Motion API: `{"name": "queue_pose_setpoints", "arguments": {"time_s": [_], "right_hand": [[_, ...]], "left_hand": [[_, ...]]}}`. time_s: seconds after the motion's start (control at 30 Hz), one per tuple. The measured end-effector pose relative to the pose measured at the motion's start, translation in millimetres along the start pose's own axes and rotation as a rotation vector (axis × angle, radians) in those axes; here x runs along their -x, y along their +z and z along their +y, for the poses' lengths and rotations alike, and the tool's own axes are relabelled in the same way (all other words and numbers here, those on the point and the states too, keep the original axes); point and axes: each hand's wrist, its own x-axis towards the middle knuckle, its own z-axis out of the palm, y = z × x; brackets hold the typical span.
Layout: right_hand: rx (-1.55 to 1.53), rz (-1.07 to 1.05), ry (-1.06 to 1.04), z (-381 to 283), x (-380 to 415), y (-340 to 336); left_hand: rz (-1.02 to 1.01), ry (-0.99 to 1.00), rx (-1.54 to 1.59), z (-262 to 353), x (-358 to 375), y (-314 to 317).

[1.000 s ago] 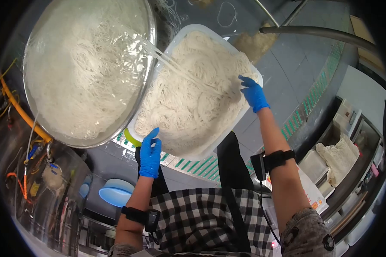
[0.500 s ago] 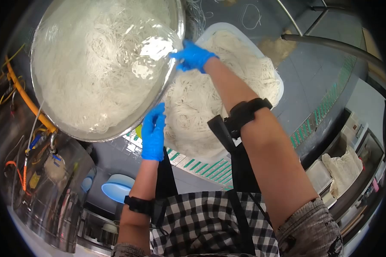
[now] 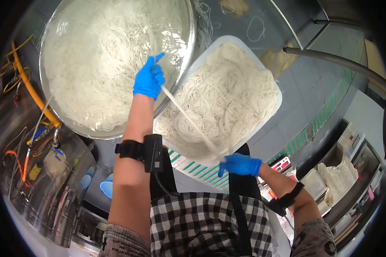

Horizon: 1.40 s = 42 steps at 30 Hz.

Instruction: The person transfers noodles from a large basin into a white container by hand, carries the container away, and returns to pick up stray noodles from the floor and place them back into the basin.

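A white strand of noodle point(image 3: 192, 122) runs slantwise between my two blue-gloved hands, above the white noodles point(image 3: 240, 90) piled in a white tub point(image 3: 280, 100). My left hand point(image 3: 149, 80) is over the near right part of a big round metal basin point(image 3: 194, 34). Its fingers are curled around the strand's upper end, one finger sticking out. My right hand point(image 3: 242, 165), slightly blurred, is closed on the lower end just past the tub's near edge. More pale noodles point(image 3: 111, 55) lie in water in the basin.
A green-and-white drain grating point(image 3: 201, 169) crosses the grey floor. To the left are an orange hose point(image 3: 28, 88) and a metal vessel. A metal rail point(image 3: 339, 64) stands at upper right. A red-and-white device point(image 3: 281, 165) and a container with white cloth point(image 3: 339, 175) are at right.
My left hand has moved up over the basin, and my right hand has come from the basin rim down to the tub's near side. A noodle strand is now stretched between them.
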Motion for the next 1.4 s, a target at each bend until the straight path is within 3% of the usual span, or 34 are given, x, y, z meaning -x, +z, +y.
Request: {"name": "queue_pose_setpoints", "arguments": {"time_s": [0.03,0.07,0.1,0.13,0.17,0.23,0.27,0.33,0.4,0.47,0.5,0.53,0.6,0.67,0.73,0.8,0.83,0.9,0.97,1.0,1.03,1.07,1.1,1.13,1.17,1.2,1.27,1.33,1.37,1.4], "right_hand": [[-0.381,-0.026,-0.052,19,3,-8],[-0.763,-0.054,-0.106,28,3,-16],[-0.761,-0.054,-0.114,18,1,-24],[-1.093,0.128,-0.190,-1,-2,-33],[-1.420,0.320,-0.265,-17,-9,-41],[-1.584,0.300,-0.394,-31,-34,-57],[-1.586,0.303,-0.395,-40,-41,-65],[-1.692,0.106,-0.492,-55,-46,-77],[-1.680,0.092,-0.473,-49,-45,-75],[-0.922,0.349,-0.091,-66,-25,-68],[-0.992,0.436,-0.285,-57,-30,-45],[-0.575,0.488,-0.208,-56,-19,-34],[-0.047,0.326,-0.148,-58,-5,-18],[0.092,0.266,-0.086,-61,9,-13],[0.235,0.207,-0.022,-41,13,-7],[-0.140,0.490,-0.212,8,5,5],[-0.409,0.483,-0.090,11,12,-6],[-1.067,0.351,0.167,22,20,-36],[-1.136,0.396,0.044,11,13,-49],[-1.202,0.444,-0.069,2,9,-51],[-1.207,0.447,-0.067,-11,1,-51],[-1.384,0.389,-0.145,-27,-11,-51],[-1.557,0.325,-0.224,-39,-19,-51],[-1.556,0.326,-0.223,-45,-21,-52],[-1.557,0.244,-0.250,-51,-23,-52],[-1.557,0.162,-0.276,-53,-24,-52],[-1.551,0.061,-0.384,-30,-31,-43],[-0.278,0.474,-0.217,-26,-29,-25],[-0.458,0.608,-0.420,-30,-23,-7],[-0.496,0.372,-0.082,-57,2,-16]], "left_hand": [[0.136,-0.006,-0.142,5,6,21],[0.136,-0.005,-0.149,-5,11,49],[0.423,0.145,-0.988,-31,12,81],[0.695,0.300,-1.829,-60,18,106],[0.683,0.241,-1.497,-85,34,121],[0.571,0.192,-1.134,-142,62,152],[0.508,-0.028,-1.123,-170,92,138],[0.203,-0.066,-1.437,-204,114,141],[0.230,-0.178,-1.410,-229,141,117],[0.255,-0.286,-1.377,-229,146,105],[0.504,-0.113,-1.057,-221,139,97],[0.727,0.055,-0.719,-213,128,91],[0.770,0.242,-0.499,-174,87,113],[0.638,0.166,-0.063,-135,49,120],[0.523,0.148,0.006,-102,26,89],[0.360,0.123,0.191,-61,18,58],[0.359,0.125,0.192,-48,29,54],[0.151,0.129,-0.189,-27,45,55],[0.877,0.165,-1.348,-78,46,126],[0.733,0.234,-1.141,-107,57,161],[0.548,0.300,-1.094,-140,70,158],[0.565,0.049,-0.902,-170,96,156],[0.357,0.045,-1.372,-192,111,156],[0.212,0.050,-1.508,-220,123,149],[0.149,-0.120,-1.562,-232,131,162],[0.020,-0.085,-1.737,-244,143,163],[0.025,-0.231,-1.397,-264,164,149],[0.399,-0.050,-0.992,-281,176,115],[0.547,-0.125,-0.948,-249,156,126],[0.783,-0.112,-0.487,-225,139,136]]}}
